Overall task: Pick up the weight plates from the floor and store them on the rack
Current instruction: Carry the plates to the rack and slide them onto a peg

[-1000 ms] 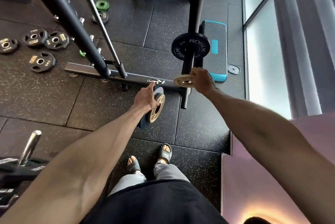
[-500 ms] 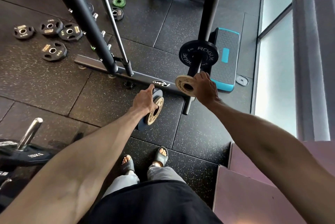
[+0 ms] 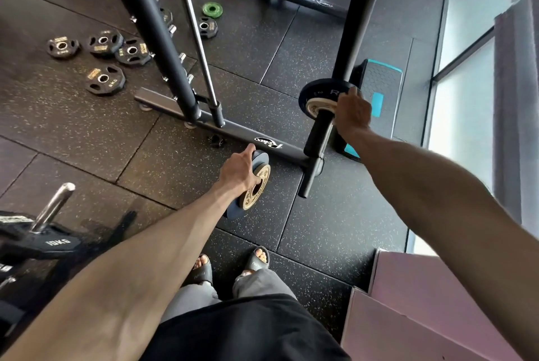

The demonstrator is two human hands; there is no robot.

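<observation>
Overhead, looking down past both bare forearms to the rubber floor (image 3: 335,223); right arm stretched forward and up, right hand (image 3: 352,114) laid back-up over the storage peg (image 3: 319,133) of the rack (image 3: 361,16), fingers curled onto the rim of a small tan plate (image 3: 316,106); that plate sits threaded on the peg, face against a larger black plate (image 3: 318,90) already stored there; how tightly the fingers close cannot be told, since the back of the hand hides them; left arm extended lower and nearer the body, left hand (image 3: 237,172) palm-down, thumb pointing forward, fingers wrapped over the top edge of two plates held on edge together; a grey-blue plate (image 3: 233,211) next to the palm and a smaller gold plate (image 3: 258,185) on its outer face, both clear of the floor; grip closed on the pair; further plates lie flat on the floor, well apart from the hands; four black grip plates (image 3: 103,80) clustered at upper left, one more black plate (image 3: 207,27) and a green plate (image 3: 213,9) behind the frame's slanted uprights (image 3: 157,36); a loaded bar end marked 10KG (image 3: 55,242) at the left edge; a teal-edged step platform (image 3: 382,83) beyond the right hand; the person's sandalled feet (image 3: 256,261) below.
</observation>
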